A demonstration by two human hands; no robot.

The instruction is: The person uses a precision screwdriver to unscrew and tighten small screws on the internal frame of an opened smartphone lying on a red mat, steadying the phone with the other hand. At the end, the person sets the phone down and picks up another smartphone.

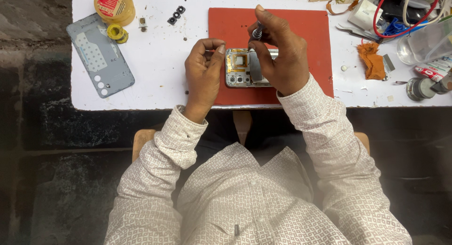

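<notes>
Opened rectangular metal-framed phone (242, 68) lies on a flat red mat (301, 33) atop the white desk (160, 61). Right hand (280, 52) fingers pinch a slim ridged metal screwdriver (257, 32) upright over it; left hand (203, 68) fingers curl pressed together beside its edge. Grey plastic back cover (100, 56) lies well apart.

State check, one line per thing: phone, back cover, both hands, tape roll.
phone: opened, insides exposed, lying on the red mat
back cover: detached, lying flat on the table at left
left hand: steadying the phone's edge
right hand: gripping a screwdriver upright over the phone
tape roll: lying flat, untouched
</notes>
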